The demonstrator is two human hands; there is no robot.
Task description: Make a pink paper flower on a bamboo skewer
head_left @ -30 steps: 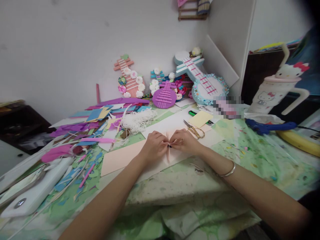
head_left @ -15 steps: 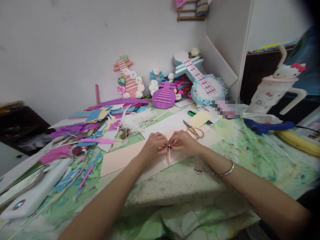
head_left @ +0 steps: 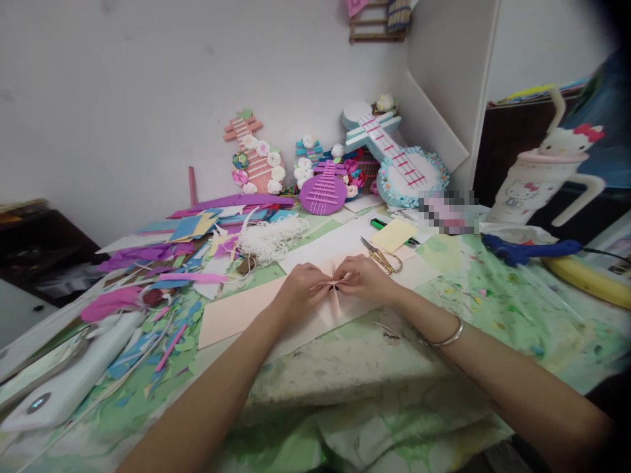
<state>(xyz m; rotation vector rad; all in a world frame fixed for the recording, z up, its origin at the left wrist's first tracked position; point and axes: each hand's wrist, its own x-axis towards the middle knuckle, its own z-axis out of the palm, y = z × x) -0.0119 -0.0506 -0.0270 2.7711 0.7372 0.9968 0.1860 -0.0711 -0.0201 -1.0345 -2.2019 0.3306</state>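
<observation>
My left hand (head_left: 300, 290) and my right hand (head_left: 363, 281) meet over a pale pink sheet (head_left: 236, 316) on the table. Between their pinched fingertips is a small pale pink paper piece (head_left: 334, 282), gathered or folded at the middle; the fingers cover most of it. A faint crease or strip shows just below it. Scissors with gold handles (head_left: 386, 260) lie just beyond my right hand, partly beside a pale yellow card (head_left: 394, 234). Behind the left hand is a tangle of white string (head_left: 271, 238).
Colored paper scraps (head_left: 182, 279) and a white device (head_left: 73, 374) cover the left side. Decorated instrument models, including a purple one (head_left: 323, 195), lean at the wall. At right are a blue glue gun (head_left: 530, 248), a banana (head_left: 589, 279) and a white tumbler (head_left: 530, 180).
My fingertips have shifted slightly around the small paper piece, and more of its pinched middle shows between them. The arms and surrounding things stay nearly where they were.
</observation>
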